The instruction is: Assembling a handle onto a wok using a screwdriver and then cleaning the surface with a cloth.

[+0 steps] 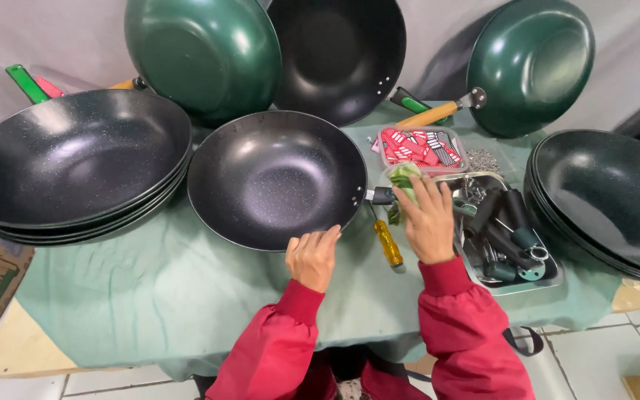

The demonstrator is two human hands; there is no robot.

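Head view: left hand [312, 257] rests fingers curled on the near rim of the black wok [276, 178]. Right hand [429, 220], fingers spread, presses a green cloth [401, 180] beside the wok's handle stub, screwdriver [388, 241] between the hands.

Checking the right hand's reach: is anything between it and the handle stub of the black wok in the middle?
Nothing visible: right hand already rests by the black speckled wok, fingers on a green cloth over the handle stub.
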